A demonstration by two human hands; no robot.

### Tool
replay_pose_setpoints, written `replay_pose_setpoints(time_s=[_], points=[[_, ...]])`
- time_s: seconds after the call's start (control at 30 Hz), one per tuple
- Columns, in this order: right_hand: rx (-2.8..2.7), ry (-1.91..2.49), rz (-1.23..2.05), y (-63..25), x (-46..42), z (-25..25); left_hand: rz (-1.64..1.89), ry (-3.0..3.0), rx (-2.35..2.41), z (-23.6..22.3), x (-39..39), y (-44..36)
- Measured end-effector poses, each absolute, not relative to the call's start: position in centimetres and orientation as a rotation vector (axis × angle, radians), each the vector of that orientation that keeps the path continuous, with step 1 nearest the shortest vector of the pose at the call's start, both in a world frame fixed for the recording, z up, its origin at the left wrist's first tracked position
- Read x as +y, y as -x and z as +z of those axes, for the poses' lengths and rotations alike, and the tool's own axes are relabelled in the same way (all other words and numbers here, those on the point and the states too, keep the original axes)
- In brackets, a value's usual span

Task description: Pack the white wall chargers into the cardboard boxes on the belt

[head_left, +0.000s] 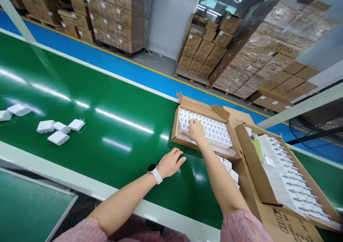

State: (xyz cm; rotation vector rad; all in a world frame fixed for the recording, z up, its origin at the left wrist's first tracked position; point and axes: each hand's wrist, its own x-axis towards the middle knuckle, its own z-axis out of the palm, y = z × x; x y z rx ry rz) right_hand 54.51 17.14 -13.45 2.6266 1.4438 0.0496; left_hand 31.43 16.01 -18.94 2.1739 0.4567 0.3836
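Observation:
My right hand (196, 130) reaches into an open cardboard box (175, 129) filled with rows of white plug chargers (215, 127). Its fingers and thumb close round a charger at the box's left end, partly hidden by the hand. Over the green belt (139, 156), just in front of that box, my left hand (170, 162) holds nothing, its fingers loosely apart. A watch with a pale strap (157, 176) is on the left wrist. Beside my right forearm, several loose white chargers (227, 164) lie partly hidden.
A second open box (264, 185) at the right holds chargers with prongs showing, resting on cardboard (289, 224). More loose chargers (59, 137) lie on the belt at left. Beyond the belt stand stacked cartons (203, 51) on pallets. A fan (318, 131) is at far right.

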Motion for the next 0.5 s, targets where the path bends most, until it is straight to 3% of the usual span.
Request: replay_pose_setpoints(time_s=[0.3, 0.5], points=[[1.696, -2.605, -0.323, -54.3, 15.0, -13.1, 0.377, -2.190, 0.454, -18.5, 16.3, -31.5], [2.030, -2.464, -0.202, -53.7, 18.9, -12.1, 0.392, -2.187, 0.461, -18.7, 16.4, -31.4]])
